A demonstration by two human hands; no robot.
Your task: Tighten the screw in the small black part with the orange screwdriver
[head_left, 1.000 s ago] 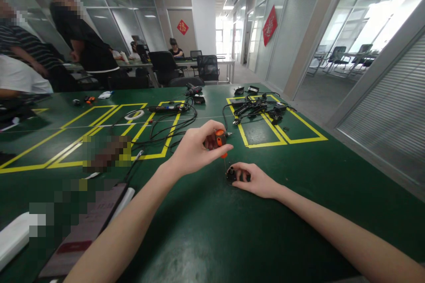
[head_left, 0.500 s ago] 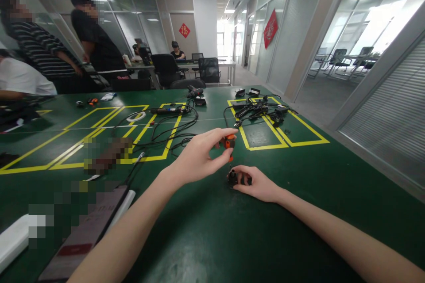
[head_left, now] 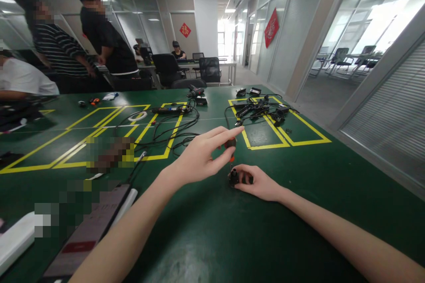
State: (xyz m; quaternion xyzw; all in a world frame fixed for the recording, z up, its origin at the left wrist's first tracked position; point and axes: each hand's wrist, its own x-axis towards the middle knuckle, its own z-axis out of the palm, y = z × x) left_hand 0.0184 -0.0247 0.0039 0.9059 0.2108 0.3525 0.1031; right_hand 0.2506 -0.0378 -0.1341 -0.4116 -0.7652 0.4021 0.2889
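Note:
My left hand is closed around the handle of a small orange-and-black screwdriver, its index finger stretched out over the top. The screwdriver stands upright with its thin shaft pointing down. Just below, my right hand grips a small black part between thumb and fingers at the table surface. The shaft reaches down to this part; whether the tip sits in a screw is too small to tell.
Black cables and parts lie in a heap at the back right of the green table. A power drill, corded tool and white tape roll lie farther off. A phone-like device is at left. People stand beyond.
My left hand has turned slightly around the screwdriver handle, its index finger reaching further right and covering the handle's top. My right hand stays on the black part.

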